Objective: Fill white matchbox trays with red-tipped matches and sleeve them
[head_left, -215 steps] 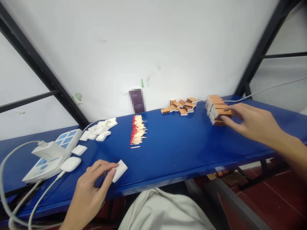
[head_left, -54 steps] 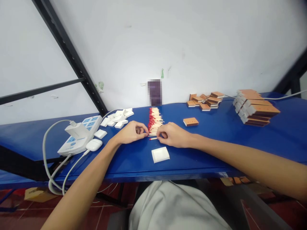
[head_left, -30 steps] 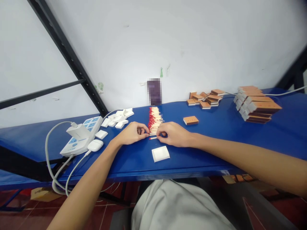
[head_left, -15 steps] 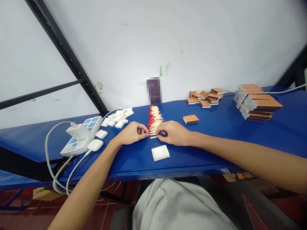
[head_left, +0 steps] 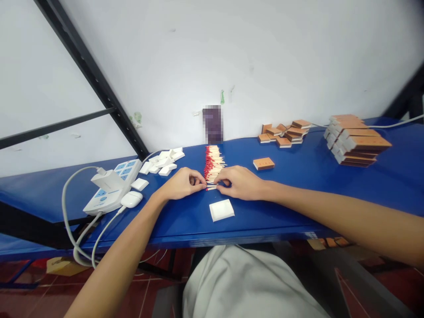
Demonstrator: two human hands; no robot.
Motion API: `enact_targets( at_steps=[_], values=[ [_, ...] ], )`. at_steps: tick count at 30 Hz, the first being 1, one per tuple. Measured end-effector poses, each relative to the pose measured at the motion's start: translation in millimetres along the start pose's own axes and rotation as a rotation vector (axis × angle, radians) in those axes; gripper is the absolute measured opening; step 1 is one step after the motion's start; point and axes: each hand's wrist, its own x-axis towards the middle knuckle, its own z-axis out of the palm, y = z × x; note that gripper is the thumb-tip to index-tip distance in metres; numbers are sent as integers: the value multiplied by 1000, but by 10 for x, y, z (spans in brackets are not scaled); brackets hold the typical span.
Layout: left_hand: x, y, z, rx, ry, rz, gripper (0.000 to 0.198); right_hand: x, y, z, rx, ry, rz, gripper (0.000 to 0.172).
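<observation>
A long pile of red-headed matches (head_left: 213, 162) lies on the blue table, heads to the left. At its near end, my left hand (head_left: 186, 183) has its thumb and fingertips closed at the head side of a match. My right hand (head_left: 239, 183) pinches at the pale stick ends from the other side. A few matches lie between the fingertips of both hands. Just in front of them is a white inner tray (head_left: 221, 210), lying flat. To the right sits a single orange-brown matchbox cover (head_left: 263, 164).
White trays (head_left: 164, 161) lie loosely at the back left, beside a power strip (head_left: 114, 187) with cables and a white earphone case (head_left: 131, 199). Several brown boxes (head_left: 285, 134) are heaped at the back right, near a larger stack (head_left: 356, 140). A pixelated dark object (head_left: 213, 124) stands against the wall.
Both hands stay almost in place. The matches between my fingertips have shifted slightly, and the right fingertips have moved a little.
</observation>
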Motion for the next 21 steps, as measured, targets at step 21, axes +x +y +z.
enact_targets(
  at_steps=[21],
  values=[
    [-14,-46,2,-70,38,21,17,-12,18,11,64,-6,-62,13]
  ],
)
